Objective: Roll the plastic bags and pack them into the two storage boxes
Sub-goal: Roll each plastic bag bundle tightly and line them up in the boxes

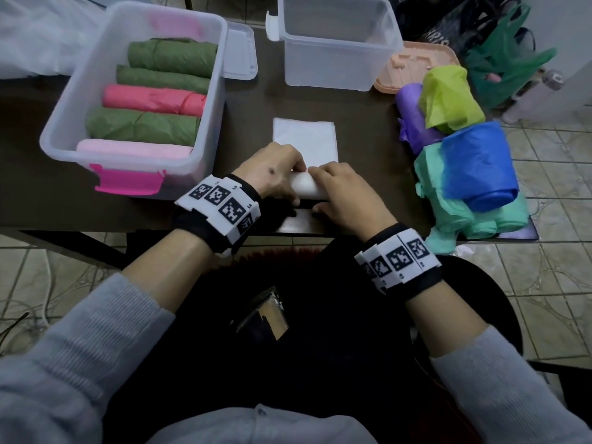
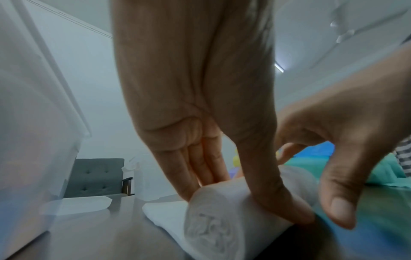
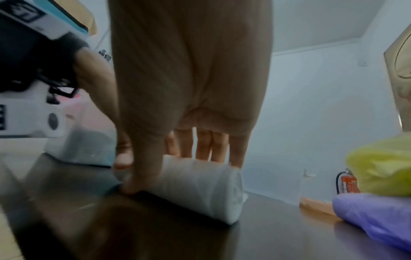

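Dark and glossy, the desk stands on a tiled floor, with a pale wall behind it in the wrist views. Both hands sit side by side at the near edge, working a white bag. The left hand and the right hand each have fingers over the top of the rolled part and a thumb against its near side, so both grip the roll. That roll is a tight white cylinder, its end showing spiral layers of thin, slightly crinkled film; beyond the fingers the unrolled part lies flat as a neat white rectangle.

Left of the left hand stands a clear box with a pink latch, holding rolled bags packed in a row: three green, one coral pink, one pale pink nearest the person. Beyond the hands, past the flat end of the white bag, a second clear box stands empty, with a peach lid lying just to its right. Right of the right hand lies a loose pile of bags: purple, yellow-green, blue and mint green, the blue one resting on the mint.
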`<state>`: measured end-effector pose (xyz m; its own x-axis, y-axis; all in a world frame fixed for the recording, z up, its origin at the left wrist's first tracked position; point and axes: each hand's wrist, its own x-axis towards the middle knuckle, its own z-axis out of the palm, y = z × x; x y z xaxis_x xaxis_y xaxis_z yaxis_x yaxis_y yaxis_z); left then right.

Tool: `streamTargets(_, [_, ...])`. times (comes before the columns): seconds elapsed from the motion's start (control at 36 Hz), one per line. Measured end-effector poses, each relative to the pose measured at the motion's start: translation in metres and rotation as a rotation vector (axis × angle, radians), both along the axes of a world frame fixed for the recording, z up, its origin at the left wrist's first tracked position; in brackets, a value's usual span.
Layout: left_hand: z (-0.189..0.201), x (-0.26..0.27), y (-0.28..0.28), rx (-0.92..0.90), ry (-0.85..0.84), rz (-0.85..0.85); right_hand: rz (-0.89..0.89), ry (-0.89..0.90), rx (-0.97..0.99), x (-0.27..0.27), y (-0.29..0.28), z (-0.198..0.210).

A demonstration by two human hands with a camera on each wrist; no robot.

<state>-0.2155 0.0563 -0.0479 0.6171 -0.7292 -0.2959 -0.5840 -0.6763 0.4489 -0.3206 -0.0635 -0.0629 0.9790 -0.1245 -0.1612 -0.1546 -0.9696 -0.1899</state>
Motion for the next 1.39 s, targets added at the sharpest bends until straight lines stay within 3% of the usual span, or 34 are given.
streamTargets(0.14, [0.005, -0.002, -0.002, 0.09, 0.069, -0.06, -0.02, 0.03, -0.051, -0.005, 0.009, 0.0])
streamTargets(0.31, [0.007, -0.003, 0.002, 0.167, 0.168, -0.15, -0.091, 0.158, 0.11, -0.006, 0.004, 0.015])
streamTargets(0.39, [0.008, 0.002, 0.005, 0.095, 0.222, -0.078, -0.106, 0.212, 0.21, 0.002, -0.002, 0.02])
streamTargets(0.53, [0.009, -0.007, 0.007, -0.092, 0.008, -0.007, -0.081, 0.286, 0.275, 0.017, -0.015, 0.024])
streamTargets(0.72, [-0.004, -0.021, 0.003, -0.022, -0.074, -0.022, -0.135, 0.384, 0.338, 0.029, -0.023, 0.018])
streamTargets(0.81, [-0.005, -0.021, 0.002, -0.004, -0.104, -0.052, -0.152, 0.312, 0.273, 0.028, -0.022, 0.012])
streamTargets(0.92, [-0.002, -0.011, -0.003, 0.017, -0.02, -0.015, -0.141, 0.043, 0.145, 0.019, -0.009, 0.018])
streamTargets(1.06, [0.006, 0.004, -0.01, 0.032, 0.052, -0.039, -0.128, -0.074, -0.021, 0.006, 0.011, 0.014])
streamTargets(1.22, [0.006, 0.014, -0.011, -0.032, 0.096, 0.006, -0.08, -0.124, -0.102, -0.011, 0.025, 0.002])
streamTargets(1.39, [0.003, 0.009, -0.009, -0.13, -0.091, 0.026, -0.094, -0.094, -0.055, -0.001, 0.018, -0.006])
